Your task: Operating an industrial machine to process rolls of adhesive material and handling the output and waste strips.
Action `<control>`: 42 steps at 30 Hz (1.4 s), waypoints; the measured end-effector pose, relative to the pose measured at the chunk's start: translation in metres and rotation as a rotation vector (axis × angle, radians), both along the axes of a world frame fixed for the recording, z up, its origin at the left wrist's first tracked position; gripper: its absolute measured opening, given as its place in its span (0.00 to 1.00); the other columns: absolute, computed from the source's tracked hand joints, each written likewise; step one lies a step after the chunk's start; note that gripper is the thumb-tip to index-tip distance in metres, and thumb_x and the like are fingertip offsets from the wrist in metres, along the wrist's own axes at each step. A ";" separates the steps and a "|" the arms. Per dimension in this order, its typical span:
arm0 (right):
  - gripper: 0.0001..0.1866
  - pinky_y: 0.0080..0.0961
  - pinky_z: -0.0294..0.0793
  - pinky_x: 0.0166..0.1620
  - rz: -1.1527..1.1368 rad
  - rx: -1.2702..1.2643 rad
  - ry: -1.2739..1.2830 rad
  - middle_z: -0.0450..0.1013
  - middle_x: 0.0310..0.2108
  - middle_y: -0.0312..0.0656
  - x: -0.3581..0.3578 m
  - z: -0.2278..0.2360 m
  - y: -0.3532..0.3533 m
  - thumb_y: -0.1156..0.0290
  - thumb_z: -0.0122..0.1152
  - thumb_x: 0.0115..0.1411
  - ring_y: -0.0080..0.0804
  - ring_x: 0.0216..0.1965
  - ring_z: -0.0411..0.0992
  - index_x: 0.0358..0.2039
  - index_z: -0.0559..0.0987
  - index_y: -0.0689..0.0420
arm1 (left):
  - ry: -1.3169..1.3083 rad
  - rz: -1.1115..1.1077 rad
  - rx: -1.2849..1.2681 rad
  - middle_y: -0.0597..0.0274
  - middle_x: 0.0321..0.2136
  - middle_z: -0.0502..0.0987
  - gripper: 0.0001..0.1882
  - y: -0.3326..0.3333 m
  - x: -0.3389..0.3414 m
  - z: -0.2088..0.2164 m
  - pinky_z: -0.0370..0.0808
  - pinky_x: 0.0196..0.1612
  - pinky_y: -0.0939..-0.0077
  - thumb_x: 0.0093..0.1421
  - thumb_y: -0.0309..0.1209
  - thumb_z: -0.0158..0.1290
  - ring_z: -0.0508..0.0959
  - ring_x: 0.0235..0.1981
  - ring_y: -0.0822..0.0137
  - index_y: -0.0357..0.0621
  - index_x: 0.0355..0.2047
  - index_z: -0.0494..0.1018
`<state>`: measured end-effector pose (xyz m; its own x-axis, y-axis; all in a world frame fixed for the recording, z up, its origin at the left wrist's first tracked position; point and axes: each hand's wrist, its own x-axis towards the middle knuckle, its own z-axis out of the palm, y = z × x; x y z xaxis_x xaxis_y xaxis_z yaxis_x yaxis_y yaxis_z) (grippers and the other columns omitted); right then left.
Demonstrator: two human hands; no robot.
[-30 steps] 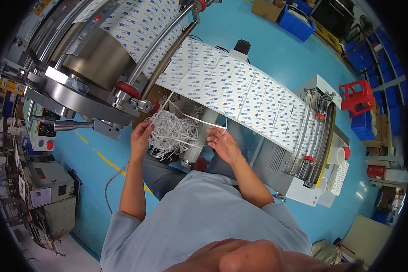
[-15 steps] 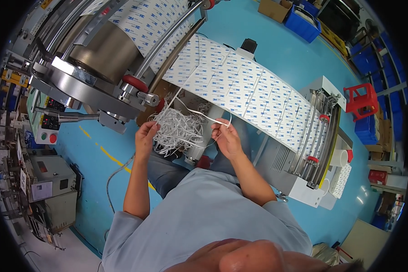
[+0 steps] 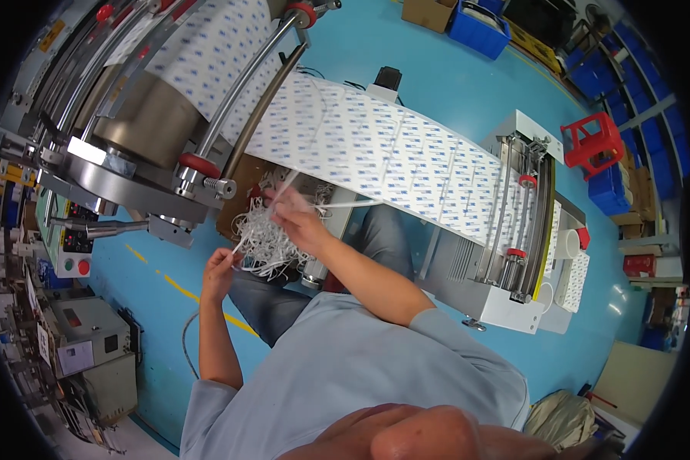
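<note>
My left hand (image 3: 219, 270) is closed, its fingertips pinching a thin white strip at the near left of a tangle of white strips (image 3: 262, 239). The tangle sits below a wide white printed web (image 3: 360, 138). My right hand (image 3: 300, 222) reaches across the tangle, and its fingers are smeared by motion. A narrow white strip (image 3: 287, 182) slants from the web's near edge to these fingers. Another length of white strip (image 3: 353, 205) stretches rightward from beside that hand. Whether the right fingers grip a strip cannot be made out.
On the left stands a machine with a large metal roller (image 3: 157, 126) and a red-collared bar (image 3: 199, 165). The web runs right into a second roller machine (image 3: 514, 222). Beyond it is a red stool (image 3: 593, 140). A cardboard box (image 3: 429, 14) and blue bin (image 3: 479, 31) are at the back.
My right hand has swept left, from beside the tangle to over it, and is now blurred. My left hand has come lower and a little left. The whole view has shifted slightly.
</note>
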<state>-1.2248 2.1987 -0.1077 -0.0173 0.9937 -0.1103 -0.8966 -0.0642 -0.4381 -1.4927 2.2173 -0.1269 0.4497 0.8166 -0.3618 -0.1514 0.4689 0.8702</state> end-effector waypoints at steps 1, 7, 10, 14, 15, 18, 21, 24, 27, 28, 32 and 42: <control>0.22 0.22 0.66 0.44 -0.022 -0.044 0.021 0.69 0.44 0.37 -0.013 0.006 0.012 0.69 0.56 0.57 0.25 0.45 0.67 0.52 0.65 0.52 | -0.079 -0.004 -0.051 0.63 0.31 0.75 0.06 0.009 -0.013 -0.003 0.64 0.42 0.75 0.56 0.31 0.52 0.72 0.35 0.70 0.43 0.32 0.69; 0.08 0.18 0.68 0.33 0.007 -0.107 0.063 0.71 0.24 0.33 -0.008 -0.032 0.004 0.66 0.53 0.60 0.19 0.28 0.69 0.35 0.73 0.55 | -0.343 0.175 -0.183 0.64 0.41 0.72 0.15 0.017 -0.037 -0.012 0.65 0.48 0.64 0.57 0.34 0.52 0.71 0.43 0.66 0.50 0.45 0.68; 0.08 0.15 0.65 0.29 -0.050 -0.148 0.066 0.70 0.22 0.33 0.000 -0.034 0.001 0.65 0.50 0.61 0.18 0.26 0.68 0.35 0.73 0.55 | -0.402 0.384 -0.276 0.65 0.40 0.72 0.17 0.027 -0.039 -0.015 0.68 0.44 0.69 0.57 0.34 0.52 0.72 0.40 0.68 0.50 0.47 0.66; 0.07 0.13 0.65 0.29 -0.058 -0.161 -0.056 0.70 0.22 0.33 0.012 -0.034 -0.005 0.66 0.51 0.61 0.17 0.25 0.67 0.36 0.72 0.55 | 0.480 0.519 0.122 0.64 0.30 0.74 0.09 0.040 -0.049 -0.065 0.68 0.34 0.80 0.56 0.31 0.52 0.72 0.31 0.73 0.43 0.36 0.72; 0.07 0.14 0.65 0.30 -0.072 -0.172 -0.080 0.70 0.23 0.33 0.017 -0.038 -0.008 0.66 0.51 0.61 0.17 0.25 0.68 0.36 0.72 0.55 | 0.698 0.443 0.345 0.64 0.29 0.74 0.08 0.039 -0.025 -0.048 0.68 0.35 0.79 0.56 0.31 0.52 0.72 0.31 0.72 0.41 0.35 0.72; 0.06 0.14 0.66 0.31 -0.088 -0.218 -0.127 0.70 0.23 0.32 0.021 -0.040 -0.013 0.67 0.52 0.61 0.18 0.26 0.68 0.35 0.72 0.55 | 0.799 0.280 0.644 0.58 0.30 0.75 0.10 0.032 0.046 0.003 0.70 0.39 0.75 0.55 0.30 0.52 0.73 0.33 0.68 0.37 0.34 0.73; 0.07 0.14 0.67 0.35 -0.032 -0.198 -0.294 0.70 0.27 0.33 0.015 -0.039 -0.018 0.70 0.55 0.58 0.18 0.30 0.68 0.37 0.72 0.55 | 0.674 0.027 0.770 0.57 0.33 0.75 0.15 0.024 0.121 0.037 0.70 0.42 0.74 0.56 0.33 0.52 0.74 0.37 0.66 0.36 0.41 0.70; 0.10 0.15 0.67 0.38 -0.055 0.003 -0.272 0.71 0.31 0.33 0.013 -0.031 -0.026 0.73 0.57 0.55 0.19 0.33 0.68 0.39 0.71 0.56 | 0.423 -0.048 0.600 0.57 0.32 0.75 0.18 0.019 0.191 0.054 0.70 0.40 0.76 0.59 0.36 0.49 0.74 0.35 0.67 0.36 0.45 0.67; 0.20 0.22 0.66 0.46 -0.011 0.006 -0.262 0.71 0.40 0.38 0.028 -0.038 -0.051 0.76 0.57 0.53 0.25 0.42 0.68 0.47 0.69 0.57 | 0.266 -0.114 0.307 0.60 0.28 0.75 0.16 0.021 0.211 0.065 0.71 0.34 0.80 0.60 0.37 0.48 0.74 0.29 0.72 0.37 0.42 0.69; 0.21 0.21 0.65 0.46 -0.017 -0.023 -0.256 0.70 0.42 0.38 0.034 -0.037 -0.061 0.77 0.57 0.52 0.24 0.43 0.67 0.48 0.68 0.56 | 0.269 -0.114 0.327 0.65 0.21 0.72 0.15 0.023 0.210 0.063 0.68 0.27 0.84 0.61 0.38 0.47 0.71 0.23 0.78 0.38 0.39 0.71; 0.24 0.26 0.62 0.52 -0.203 -0.237 -0.051 0.68 0.47 0.42 0.069 -0.054 -0.109 0.82 0.50 0.50 0.31 0.50 0.65 0.50 0.66 0.55 | 0.258 -0.095 0.291 0.71 0.16 0.67 0.15 0.024 0.201 0.064 0.61 0.20 0.87 0.62 0.39 0.45 0.64 0.17 0.81 0.40 0.34 0.72; 0.19 0.28 0.61 0.51 -0.313 -0.052 -0.002 0.69 0.46 0.43 0.073 0.016 -0.108 0.66 0.49 0.60 0.30 0.46 0.66 0.52 0.64 0.57 | 0.283 -0.058 0.327 0.70 0.20 0.68 0.15 0.026 0.185 0.065 0.63 0.25 0.87 0.62 0.40 0.45 0.66 0.21 0.81 0.38 0.32 0.72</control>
